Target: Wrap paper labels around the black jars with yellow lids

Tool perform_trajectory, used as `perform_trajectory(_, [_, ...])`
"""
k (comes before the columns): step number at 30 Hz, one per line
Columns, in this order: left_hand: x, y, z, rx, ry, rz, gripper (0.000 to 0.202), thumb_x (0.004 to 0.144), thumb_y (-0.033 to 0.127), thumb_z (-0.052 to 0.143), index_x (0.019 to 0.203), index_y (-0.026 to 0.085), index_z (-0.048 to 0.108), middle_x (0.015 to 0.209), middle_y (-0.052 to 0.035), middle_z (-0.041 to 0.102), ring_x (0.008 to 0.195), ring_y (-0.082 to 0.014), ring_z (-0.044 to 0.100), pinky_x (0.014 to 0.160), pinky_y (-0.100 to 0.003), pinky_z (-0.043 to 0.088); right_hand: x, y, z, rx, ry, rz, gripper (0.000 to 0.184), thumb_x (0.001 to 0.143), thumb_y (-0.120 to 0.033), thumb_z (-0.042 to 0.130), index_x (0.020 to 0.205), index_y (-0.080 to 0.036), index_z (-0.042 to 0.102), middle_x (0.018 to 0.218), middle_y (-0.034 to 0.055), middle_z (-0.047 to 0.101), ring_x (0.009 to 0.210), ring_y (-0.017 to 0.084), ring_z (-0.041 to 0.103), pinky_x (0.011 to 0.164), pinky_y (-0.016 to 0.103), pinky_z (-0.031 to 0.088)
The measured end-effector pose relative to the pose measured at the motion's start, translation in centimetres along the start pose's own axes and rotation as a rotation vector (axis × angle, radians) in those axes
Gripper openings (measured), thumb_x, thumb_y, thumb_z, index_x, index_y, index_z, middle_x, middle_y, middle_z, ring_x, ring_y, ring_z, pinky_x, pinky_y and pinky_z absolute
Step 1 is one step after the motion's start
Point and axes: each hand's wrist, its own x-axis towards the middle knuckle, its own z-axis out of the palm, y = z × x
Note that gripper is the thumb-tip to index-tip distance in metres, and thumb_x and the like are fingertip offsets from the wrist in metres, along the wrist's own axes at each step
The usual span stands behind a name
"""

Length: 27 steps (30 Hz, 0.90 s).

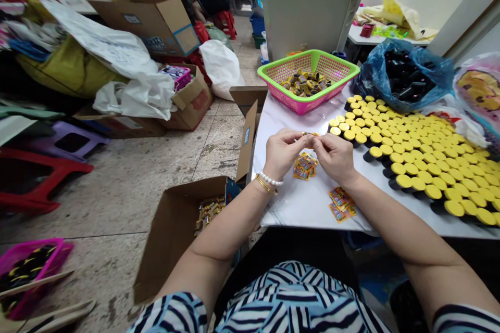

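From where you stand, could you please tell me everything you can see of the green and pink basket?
The plastic basket is rectangular, with a lime-green rim and perforated pink sides. It sits at the far end of the white table, beside a blue bag, holding a heap of yellow packets. No hand touches it.

light: bright, even indoor | glare: pale sheen across white tabletop [300,208] | shadows: soft, short beside yellow bottle caps [410,156] | edges: wide-angle stretch bending floor tiles [117,203] | focus: mostly sharp, foil sachets [305,165] perhaps slightly soft
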Motion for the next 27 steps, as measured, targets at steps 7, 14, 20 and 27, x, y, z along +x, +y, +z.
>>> perform_trajectory(7, [0.3,1.0,-0.5,-0.074,-0.023,-0.191,0.030,0.069,0.042,0.090,0.078,0.015,0.082,0.064,-0.0036,0.068,0.056,-0.0107,0.056,0.051,-0.024,0.043,-0.3,1.2,0.7,-0.168,-0.059,-0.089,0.037,0.105,-0.041,0.052,0.085,-0.021,0.076,0.080,0.0072,0.074,0.076,0.019,0.066,0.073,0.032,0.047])
perform_trajectory(14, [1.1,0.4,-1.1,-0.116,0.011,-0.272,0.024,0.071,0.035,0.087,0.081,0.014,0.079,0.058,-0.0007,0.064,0.043,-0.0048,0.040,0.040,-0.022,0.021,1.7,2.1,-2.4,-0.273,-0.110,-0.066,0.037,0.101,-0.048,0.059,0.090,-0.020,0.081,0.079,0.0061,0.075,0.074,0.018,0.065,0.071,0.032,0.045])
perform_trajectory(20, [1.2,0.1,-0.9,-0.151,-0.025,-0.313,0.026,0.077,0.037,0.084,0.086,0.016,0.073,0.071,-0.0032,0.072,0.043,-0.0056,0.052,0.039,-0.020,0.022,2.5,2.9,-5.5,-0.619,-0.371,-0.034,0.028,0.088,-0.041,0.073,0.112,-0.026,0.080,0.108,0.0073,0.077,0.084,0.022,0.067,0.065,0.033,0.041])
perform_trajectory(27, [1.9,-0.4,-1.5,-0.358,-0.147,-0.492,0.027,0.074,0.033,0.086,0.091,0.016,0.075,0.080,-0.0051,0.075,0.044,-0.0033,0.049,0.038,-0.018,0.020,2.4,2.7,-5.1,-0.851,-0.661,-0.010,0.034,0.086,-0.017,0.065,0.119,-0.020,0.074,0.115,0.0140,0.070,0.080,0.025,0.068,0.059,0.035,0.037])
